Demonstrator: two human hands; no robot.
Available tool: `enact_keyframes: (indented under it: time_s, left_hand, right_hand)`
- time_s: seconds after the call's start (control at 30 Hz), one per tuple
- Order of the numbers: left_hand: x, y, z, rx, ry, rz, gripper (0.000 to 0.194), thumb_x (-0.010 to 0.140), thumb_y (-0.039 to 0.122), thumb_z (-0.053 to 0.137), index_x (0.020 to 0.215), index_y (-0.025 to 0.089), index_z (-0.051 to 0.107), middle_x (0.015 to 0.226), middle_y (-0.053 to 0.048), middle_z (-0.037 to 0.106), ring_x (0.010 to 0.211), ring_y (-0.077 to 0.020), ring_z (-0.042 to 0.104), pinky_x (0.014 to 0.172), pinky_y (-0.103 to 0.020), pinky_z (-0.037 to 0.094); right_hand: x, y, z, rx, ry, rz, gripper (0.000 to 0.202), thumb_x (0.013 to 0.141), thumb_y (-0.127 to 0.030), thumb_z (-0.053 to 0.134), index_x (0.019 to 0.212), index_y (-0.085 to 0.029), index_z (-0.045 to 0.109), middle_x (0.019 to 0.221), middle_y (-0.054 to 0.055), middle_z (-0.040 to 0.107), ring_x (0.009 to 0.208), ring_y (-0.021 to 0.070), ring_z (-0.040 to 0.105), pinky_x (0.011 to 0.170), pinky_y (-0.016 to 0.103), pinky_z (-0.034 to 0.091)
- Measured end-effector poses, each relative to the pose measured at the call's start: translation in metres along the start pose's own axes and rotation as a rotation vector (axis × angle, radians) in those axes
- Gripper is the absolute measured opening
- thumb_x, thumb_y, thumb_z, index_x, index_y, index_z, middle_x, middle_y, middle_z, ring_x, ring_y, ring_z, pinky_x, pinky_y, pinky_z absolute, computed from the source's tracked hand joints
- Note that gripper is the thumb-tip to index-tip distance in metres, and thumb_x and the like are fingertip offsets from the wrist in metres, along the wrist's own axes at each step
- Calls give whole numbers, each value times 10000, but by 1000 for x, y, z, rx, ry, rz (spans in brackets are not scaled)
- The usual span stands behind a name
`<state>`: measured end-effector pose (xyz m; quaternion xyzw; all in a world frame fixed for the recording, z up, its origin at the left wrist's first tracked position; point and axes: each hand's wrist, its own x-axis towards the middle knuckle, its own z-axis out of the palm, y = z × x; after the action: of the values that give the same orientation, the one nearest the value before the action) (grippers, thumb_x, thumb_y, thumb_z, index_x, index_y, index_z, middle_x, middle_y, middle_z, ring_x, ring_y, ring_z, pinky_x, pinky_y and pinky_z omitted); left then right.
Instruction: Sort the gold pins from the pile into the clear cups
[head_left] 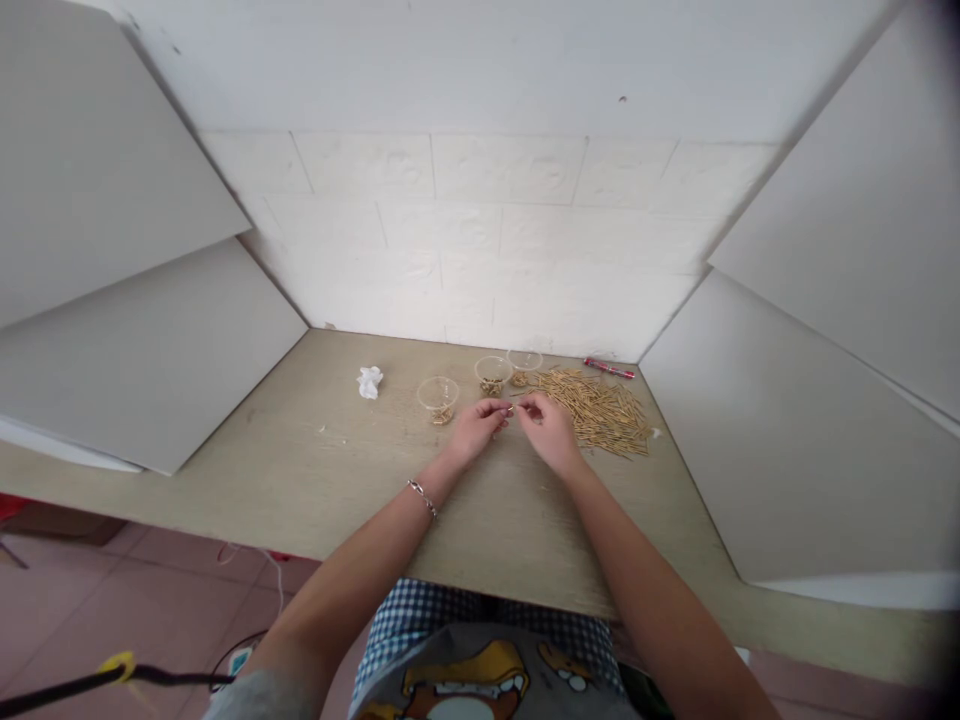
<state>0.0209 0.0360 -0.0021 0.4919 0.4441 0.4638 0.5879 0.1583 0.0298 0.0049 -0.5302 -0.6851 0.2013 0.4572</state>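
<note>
My left hand (478, 430) and my right hand (546, 428) meet just above the table, fingertips almost touching. Both are closed in a pinch on a small, thin gold-coloured piece (514, 407), mostly covered by the fingers. A spread-out pile of slim gold-coloured pins (600, 410) lies beside and beyond my right hand. Close to my left hand, a clear round plastic tub (438, 392) has a few small gold-coloured pieces in it. Behind the fingers, another clear tub (493, 370) holds more small pieces, and a third clear tub (524, 358) stands farther back.
A crumpled white tissue (369, 382) lies on the table (360, 480) at the left. Near the wall at the back right rests a red pen-like stick (609, 368). Large pale panels (150, 350) flank the table on the left, with more panels (825, 420) on the right.
</note>
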Motion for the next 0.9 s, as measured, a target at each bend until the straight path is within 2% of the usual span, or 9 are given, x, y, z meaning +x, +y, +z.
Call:
enact_keyframes:
  time_s: [0.3,0.53,0.9]
  left_hand:
    - [0,0,1,1,15,-7,145,712,206,578,832,133,612,719,-4,599,575,-65,468,555,-191,354]
    - [0,-1,0,11,47,-2,263,717,178,569,979,164,583,760,-13,622,587,-75,486,529,-187,353]
    - [2,-3,0,12,55,-8,248,700,157,579,948,164,584,766,-8,615,616,-84,497,585,-205,383]
  right_hand:
    - [0,0,0,-8,-5,37,127,727,-274,490,710,-187,581,691,33,629,603,154,550,595,287,430]
    - [1,5,1,113,10,96,134,722,-292,499,716,-188,582,703,36,635,620,159,564,618,296,450]
    - [1,4,1,62,5,81,143,722,-294,504,714,-189,600,671,27,636,580,150,552,589,286,440]
